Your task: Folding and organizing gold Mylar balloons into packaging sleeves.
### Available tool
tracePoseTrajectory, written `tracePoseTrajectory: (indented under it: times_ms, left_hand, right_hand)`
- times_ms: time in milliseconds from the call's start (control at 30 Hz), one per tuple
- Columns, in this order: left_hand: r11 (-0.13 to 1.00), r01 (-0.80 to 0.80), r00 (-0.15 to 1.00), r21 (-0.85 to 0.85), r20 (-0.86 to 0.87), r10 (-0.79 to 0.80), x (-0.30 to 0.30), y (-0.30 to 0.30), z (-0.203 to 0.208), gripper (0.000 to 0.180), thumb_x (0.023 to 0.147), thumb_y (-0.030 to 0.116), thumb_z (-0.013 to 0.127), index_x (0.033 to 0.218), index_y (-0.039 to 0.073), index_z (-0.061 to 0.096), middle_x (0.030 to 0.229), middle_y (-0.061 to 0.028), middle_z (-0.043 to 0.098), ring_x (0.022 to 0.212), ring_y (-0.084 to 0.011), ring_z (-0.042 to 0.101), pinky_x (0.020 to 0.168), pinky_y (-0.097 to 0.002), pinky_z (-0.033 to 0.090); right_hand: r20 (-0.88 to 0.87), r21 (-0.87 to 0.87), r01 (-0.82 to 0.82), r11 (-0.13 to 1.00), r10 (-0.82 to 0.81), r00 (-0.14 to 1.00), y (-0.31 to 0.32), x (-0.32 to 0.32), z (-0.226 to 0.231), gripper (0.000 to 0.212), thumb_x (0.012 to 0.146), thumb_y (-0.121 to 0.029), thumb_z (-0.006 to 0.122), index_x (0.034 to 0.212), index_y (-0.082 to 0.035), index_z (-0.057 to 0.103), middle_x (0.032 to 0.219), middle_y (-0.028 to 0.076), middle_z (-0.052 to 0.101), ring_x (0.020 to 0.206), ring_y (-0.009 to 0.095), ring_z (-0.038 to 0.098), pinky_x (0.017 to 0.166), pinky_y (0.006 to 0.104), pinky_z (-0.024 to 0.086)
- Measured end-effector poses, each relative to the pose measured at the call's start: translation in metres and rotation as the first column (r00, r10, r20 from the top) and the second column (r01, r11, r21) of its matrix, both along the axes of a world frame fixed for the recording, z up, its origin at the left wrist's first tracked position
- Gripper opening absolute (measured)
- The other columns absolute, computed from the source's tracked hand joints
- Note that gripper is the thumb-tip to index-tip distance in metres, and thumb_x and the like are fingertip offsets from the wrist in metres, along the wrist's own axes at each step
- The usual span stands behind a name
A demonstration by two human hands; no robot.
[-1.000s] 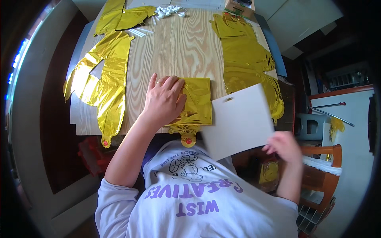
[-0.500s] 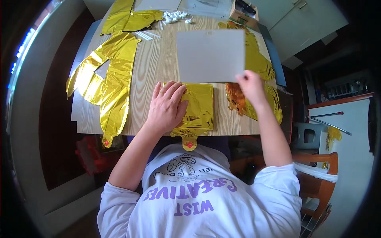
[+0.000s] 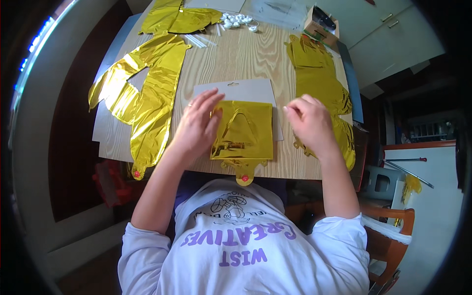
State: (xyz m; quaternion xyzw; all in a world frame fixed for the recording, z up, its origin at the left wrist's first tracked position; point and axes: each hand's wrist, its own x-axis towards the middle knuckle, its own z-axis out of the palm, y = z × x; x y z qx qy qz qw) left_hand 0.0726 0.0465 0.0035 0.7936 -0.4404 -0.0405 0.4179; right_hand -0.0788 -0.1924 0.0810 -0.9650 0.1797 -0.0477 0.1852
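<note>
In front of me a folded gold foil balloon point(image 3: 246, 132) lies flat, its tab with a red mark hanging over the table's near edge. Under it is a grey-white card point(image 3: 250, 89) with a slot at its top, showing beyond the foil's far and right sides. My left hand point(image 3: 198, 120) is at the foil's left edge, fingers stretched out and open, holding nothing. To the right of the card, apart from it, my right hand point(image 3: 312, 122) hovers with loosely bent fingers, thumb apart, nothing visible in it.
Unfolded gold foil balloons lie at the left point(image 3: 155, 98) and right point(image 3: 319, 83) of the wooden table point(image 3: 196, 91). Farther back are white plastic sticks point(image 3: 196, 41), a pile of small white pieces point(image 3: 238, 20) and a box point(image 3: 322, 27). A wooden chair point(image 3: 393, 246) stands at right.
My right hand has let go of the card, which has come down toward me and now lies beneath the folded balloon. My left hand has lifted off the foil.
</note>
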Motion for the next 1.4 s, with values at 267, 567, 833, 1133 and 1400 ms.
tracePoseTrajectory:
  times_ms: [267, 567, 833, 1133, 1400]
  left_hand:
    - [0.975, -0.074, 0.967, 0.211, 0.256, 0.018, 0.044, 0.005, -0.026, 0.055, 0.092, 0.004, 0.05, 0.147, 0.01, 0.047, 0.149, -0.0159, 0.049, 0.144, -0.0338, 0.04, 0.121, -0.0499, 0.027]
    - [0.983, -0.024, 0.981, 0.18, 0.192, -0.011, 0.025, 0.017, -0.021, 0.063, 0.088, 0.001, 0.05, 0.15, 0.009, 0.044, 0.148, -0.0162, 0.05, 0.143, -0.0338, 0.04, 0.121, -0.05, 0.026]
    - [0.974, -0.012, 0.973, 0.226, 0.227, -0.041, 0.012, 0.016, -0.012, 0.065, 0.085, 0.004, 0.054, 0.149, 0.011, 0.044, 0.143, -0.0124, 0.053, 0.141, -0.0304, 0.043, 0.122, -0.0526, 0.024]
    - [0.974, 0.009, 0.975, 0.226, 0.216, -0.059, 0.003, 0.016, -0.014, 0.066, 0.081, 0.002, 0.05, 0.147, 0.009, 0.048, 0.144, -0.0153, 0.051, 0.141, -0.0323, 0.042, 0.123, -0.0543, 0.021]
    - [0.972, 0.027, 0.972, 0.234, 0.222, -0.081, -0.001, 0.02, -0.014, 0.067, 0.08, 0.002, 0.049, 0.147, 0.01, 0.048, 0.144, -0.0148, 0.052, 0.141, -0.0325, 0.042, 0.123, -0.0548, 0.02]
  right_hand:
    - [0.003, -0.176, -0.412, 0.894, 0.419, 0.908, -0.011, 0.04, -0.086, 0.05, 0.101, -0.016, 0.052, 0.15, -0.007, 0.045, 0.16, 0.011, 0.038, 0.151, 0.03, 0.029, 0.125, 0.0474, 0.019]
    - [0.092, -0.126, -0.433, 0.893, 0.445, 0.891, -0.022, 0.057, -0.086, 0.047, 0.097, -0.012, 0.059, 0.143, -0.006, 0.053, 0.153, 0.011, 0.048, 0.142, 0.031, 0.041, 0.12, 0.0432, 0.03]
    - [0.06, 0.244, -0.18, 0.953, 0.17, 0.984, -0.014, 0.031, -0.06, 0.037, 0.086, -0.017, 0.073, 0.117, 0.0, 0.064, 0.111, 0.013, 0.061, 0.104, 0.027, 0.061, 0.093, 0.0382, 0.05]
    - [-0.288, 0.307, -0.182, 0.934, 0.274, 0.918, -0.011, 0.043, -0.038, 0.017, 0.078, -0.011, 0.072, 0.086, 0.001, 0.063, 0.088, 0.013, 0.064, 0.086, 0.024, 0.064, 0.077, 0.036, 0.052]
    - [-0.146, 0.553, -0.172, 0.815, 0.298, 0.943, -0.02, 0.047, -0.04, 0.012, 0.08, -0.004, 0.073, 0.087, 0.0, 0.064, 0.079, 0.004, 0.065, 0.074, 0.013, 0.061, 0.067, 0.0304, 0.051]
